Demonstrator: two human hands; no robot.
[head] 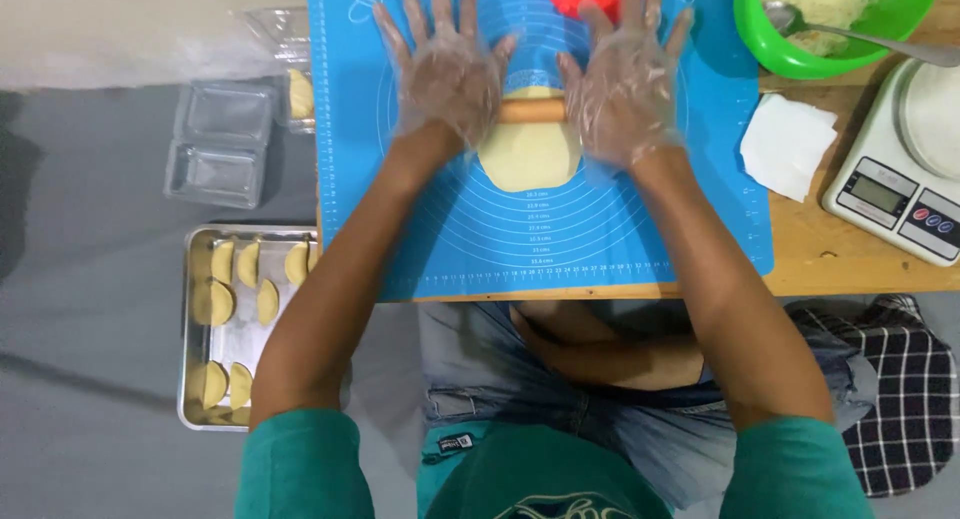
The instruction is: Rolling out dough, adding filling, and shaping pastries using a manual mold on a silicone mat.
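**Trainee:** Where did the dough lie, and what was on it?

**Instructor:** The dough disc (528, 157) lay flat near the middle of the blue silicone mat (440, 249), closer to its far edge than its near edge. The wooden rolling pin (532, 110) lay across the far part of the disc.

**Trainee:** How were the hands set?

**Instructor:** Both wore clear plastic gloves. The left hand (445, 74) pressed on the pin's left end and the right hand (625, 84) on its right end. Fingers were spread and extended, palms down; neither hand was clenched or wrapped around the pin.

**Trainee:** How would the dough handle?

**Instructor:** By its look it was thin, soft, light and easily torn or stretched. Lifting would best be done from under the rim with flat fingers, not by pinching the centre. The pin appeared rigid and free to roll, so even palm pressure at both ends suited it.

**Trainee:** What stood nearby?

**Instructor:** A green bowl (765, 49) of shredded filling with a spoon (860, 39) stood at the mat's far right corner, and a kitchen scale (900, 194) sat at the table's right edge. A metal tray (190, 379) of folded pastries (222, 304) lay below the table's left edge.
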